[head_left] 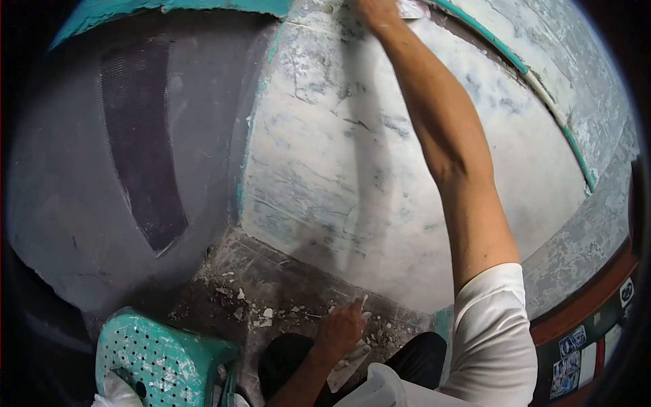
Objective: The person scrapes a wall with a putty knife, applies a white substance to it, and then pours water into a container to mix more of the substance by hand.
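Observation:
My right arm reaches up across the white-plastered wall (312, 156). At the top edge of the view my right hand (378, 12) is partly cut off, its fingers closed. Beside it shows the pale, plaster-smeared flat blade of what looks like a putty knife (412, 9), against the wall. Low down, between my knees, my left hand (342, 329) is closed around something smeared with white, mostly hidden beneath it. A translucent white plastic tub (386, 388) sits close to my body, just right of the left hand.
A green plastic stool (152, 359) with white splashes stands at lower left, a white plastic bag (116, 393) on it. Plaster chips (261, 313) litter the floor corner. A grey wall (61, 176) bears a dark mesh-edged strip (146, 142). A green pipe (498, 44) crosses upper right.

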A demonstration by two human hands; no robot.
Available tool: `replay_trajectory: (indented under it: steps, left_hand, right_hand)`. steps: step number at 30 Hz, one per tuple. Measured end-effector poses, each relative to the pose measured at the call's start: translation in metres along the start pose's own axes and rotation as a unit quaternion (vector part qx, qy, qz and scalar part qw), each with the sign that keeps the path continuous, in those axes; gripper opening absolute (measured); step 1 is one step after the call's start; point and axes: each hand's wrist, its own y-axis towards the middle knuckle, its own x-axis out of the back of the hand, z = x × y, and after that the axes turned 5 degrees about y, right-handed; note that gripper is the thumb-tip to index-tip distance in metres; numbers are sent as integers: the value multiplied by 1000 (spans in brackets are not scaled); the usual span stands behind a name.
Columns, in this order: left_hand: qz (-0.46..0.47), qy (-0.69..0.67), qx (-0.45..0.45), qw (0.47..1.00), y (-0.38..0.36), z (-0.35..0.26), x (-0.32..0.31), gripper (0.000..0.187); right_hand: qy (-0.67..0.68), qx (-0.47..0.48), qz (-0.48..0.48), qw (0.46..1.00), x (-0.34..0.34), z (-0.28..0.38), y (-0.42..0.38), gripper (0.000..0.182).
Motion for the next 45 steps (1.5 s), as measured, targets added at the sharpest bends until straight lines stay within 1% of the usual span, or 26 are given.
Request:
replay_trajectory:
  steps: [1,2,4,6,8,9,11,12,14,17,19,21,22,24,25,26,28,30,32,33,35,37,39,41,42,45]
  left_hand:
    - [-34,-15,-14,999,0,2,-3,45]
    - [-31,-15,-16,999,-2,2,-1,45]
    - [-12,6,24,1000,-1,-4,11,45]
    - [-24,15,24,999,-2,-4,12,45]
    - [-29,24,27,999,-9,-4,18,45]
    - [-28,29,32,999,-9,-6,23,45]
    - [-25,27,32,999,-9,-11,27,44]
    - [-6,9,40,999,-7,-10,28,46]
    - [24,-8,48,999,-8,-14,30,47]
    - [65,26,64,995,-5,-16,34,47]
    - [17,45,41,998,-4,-13,25,48]
    - [15,41,39,998,-2,-8,16,49]
    - [14,33,36,999,-1,-6,11,50]
    - [8,20,28,999,-1,-1,5,50]
    - [-2,6,17,1000,0,0,1,51]
    - [5,4,16,1000,-1,-2,4,51]
    - [43,8,47,998,3,-7,15,51]
    - [38,-3,45,998,7,0,10,50]
    - [33,-17,45,998,4,0,11,49]
    - [39,-1,62,997,5,-3,17,49]
    - [52,19,76,996,0,-4,20,48]
    - [13,7,61,998,-4,0,16,47]
    - [18,16,67,997,-6,-10,24,46]
    - [17,31,70,997,-9,-12,32,46]
    - [18,35,68,997,-11,-8,29,46]
    - [6,35,55,998,-13,-6,25,45]
  right_hand:
    - [0,74,-74,995,-8,6,-11,20]
    - [-2,150,-147,978,-18,14,-31,15]
    - [-16,226,-113,967,-36,44,-98,16]
    - [17,336,-140,931,-74,58,-157,13]
    - [55,293,120,947,-24,65,-199,18]
    - [50,297,114,947,-5,62,-202,18]
    - [14,276,59,959,14,42,-208,29]
    - [17,282,-28,959,7,29,-193,36]
    - [-13,322,-179,930,17,7,-156,37]
    - [-60,317,-199,925,4,-5,-89,37]
    - [-51,342,-219,912,2,-4,-68,36]
    - [-68,369,-264,889,-3,-1,-55,35]
    - [-66,369,-262,890,-7,-1,-54,35]
    - [-67,303,-150,939,4,-1,-50,41]
    - [-67,308,-98,944,33,-3,-62,42]
    - [-68,306,-91,945,21,-7,-59,42]
    - [-70,291,-143,943,0,-16,-38,35]
    - [-88,258,-99,957,5,-26,-36,30]
    - [-104,224,-14,969,33,-40,-55,26]
    - [-104,268,-88,954,14,-59,-54,24]
    - [-93,261,-86,957,16,-86,-77,26]
    - [-81,257,-89,959,21,-111,-100,29]
    - [-70,288,-125,947,20,-145,-125,35]
    - [-48,291,-123,948,22,-170,-150,34]
    - [-7,315,-193,929,27,-175,-165,8]
    - [-21,192,-32,981,55,-168,-222,5]
